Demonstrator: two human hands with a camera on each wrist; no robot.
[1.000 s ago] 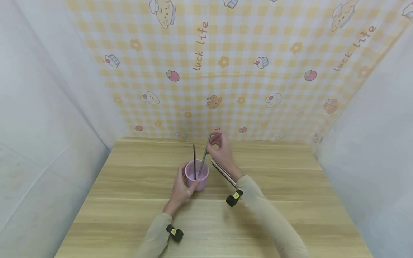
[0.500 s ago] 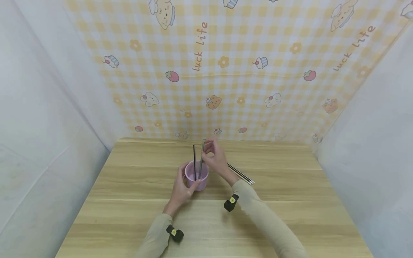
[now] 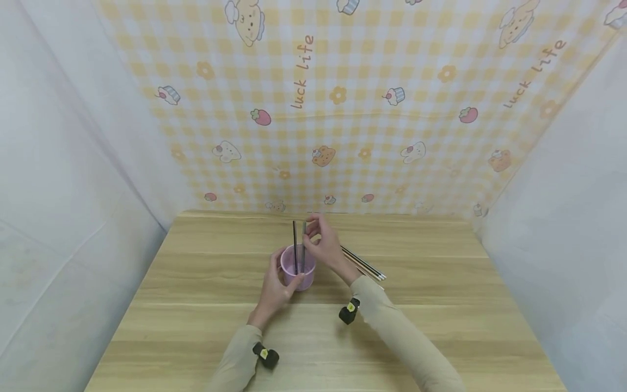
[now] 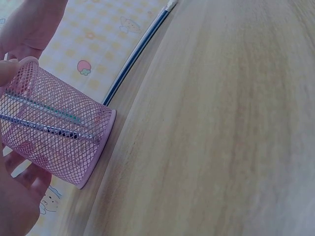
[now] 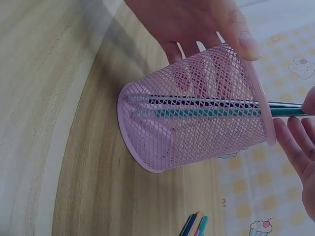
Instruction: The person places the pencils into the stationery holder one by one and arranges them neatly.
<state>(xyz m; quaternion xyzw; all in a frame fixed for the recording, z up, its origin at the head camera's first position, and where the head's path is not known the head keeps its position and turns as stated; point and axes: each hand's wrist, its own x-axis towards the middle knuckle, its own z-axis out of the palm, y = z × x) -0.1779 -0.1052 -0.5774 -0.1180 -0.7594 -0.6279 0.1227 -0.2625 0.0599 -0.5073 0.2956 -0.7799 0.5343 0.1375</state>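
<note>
Pink mesh cup (image 5: 192, 135) stands gripped by the left hand (image 3: 275, 286) at frame centre, one dark pencil (image 3: 295, 242) in, a green pencil (image 3: 303, 258) inside but pinched by the right hand (image 3: 325, 245); its release and the loose pencils (image 3: 364, 263) on the desk (image 3: 431, 305), right of centre, seemingly remain.

I hold a pink mesh cup (image 3: 305, 280) upright, nearer the back edge of the worktop (image 3: 206, 272) and slightly left of its middle. Inside, a dark pencil (image 3: 295, 237) stands nearly upright, its top above the rim. Just beside it I pinch a green pencil (image 3: 303, 260), nearly parallel, its lower end close to the base. Loose pencils (image 3: 367, 265) lie bunched between the cup and the right edge, white-tipped ends toward the front right corner.
</note>
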